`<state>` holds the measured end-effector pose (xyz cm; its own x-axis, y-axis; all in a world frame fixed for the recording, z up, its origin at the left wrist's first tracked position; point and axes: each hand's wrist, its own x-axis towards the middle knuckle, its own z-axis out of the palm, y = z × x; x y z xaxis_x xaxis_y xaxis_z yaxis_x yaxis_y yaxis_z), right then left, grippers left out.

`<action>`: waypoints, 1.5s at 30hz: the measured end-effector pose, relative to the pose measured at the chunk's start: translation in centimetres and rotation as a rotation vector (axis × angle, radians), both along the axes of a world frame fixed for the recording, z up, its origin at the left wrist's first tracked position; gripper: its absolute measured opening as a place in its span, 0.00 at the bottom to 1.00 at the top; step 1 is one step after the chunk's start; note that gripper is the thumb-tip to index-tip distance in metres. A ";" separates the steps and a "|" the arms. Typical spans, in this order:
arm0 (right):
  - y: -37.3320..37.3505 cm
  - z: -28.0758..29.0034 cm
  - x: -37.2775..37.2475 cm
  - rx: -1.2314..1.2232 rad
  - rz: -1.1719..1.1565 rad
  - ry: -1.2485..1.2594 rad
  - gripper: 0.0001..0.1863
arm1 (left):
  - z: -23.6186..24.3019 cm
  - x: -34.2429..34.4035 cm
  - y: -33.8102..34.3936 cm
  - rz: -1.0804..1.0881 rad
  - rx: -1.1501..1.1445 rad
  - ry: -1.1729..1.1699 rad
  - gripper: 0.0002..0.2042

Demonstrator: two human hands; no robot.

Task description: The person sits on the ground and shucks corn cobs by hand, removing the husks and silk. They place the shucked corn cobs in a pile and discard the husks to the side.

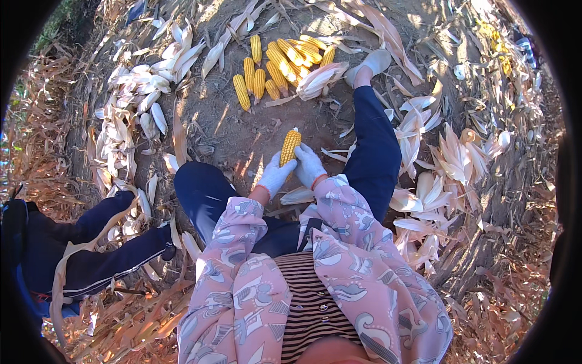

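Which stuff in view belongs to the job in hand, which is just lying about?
Job, by the look of it:
bare corn ear, between left gloved hand and right gloved hand
bare yellow ears piled ahead

Likely just lying about:
opened pale husks, right
brown dry leaves, lower left
long dry leaf, beyond the right foot

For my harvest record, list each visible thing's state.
Long yellow corn cob: bare, held.
White-gloved left hand: holding it.
White-gloved right hand: holding it.
Yellow corn cobs on soil: bare, lying grouped.
Pale papery husk beside them: lying, contents hidden.
Fanned pale husks, right: peeled open.
Pink patterned jacket: worn open.
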<state>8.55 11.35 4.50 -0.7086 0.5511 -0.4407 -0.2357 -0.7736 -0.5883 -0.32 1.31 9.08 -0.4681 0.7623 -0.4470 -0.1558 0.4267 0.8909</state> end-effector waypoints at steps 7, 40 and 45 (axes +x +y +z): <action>-0.7 3.3 2.0 0.106 0.368 -0.427 0.21 | -4.3 -4.4 0.6 0.419 -0.283 -0.559 0.17; -1.6 7.1 1.6 0.733 0.704 -0.442 0.23 | 23.2 -12.4 -1.0 0.525 0.198 0.384 0.19; -1.0 9.0 2.5 1.063 0.866 -0.449 0.25 | 19.5 -12.3 4.0 -0.367 -0.182 0.798 0.20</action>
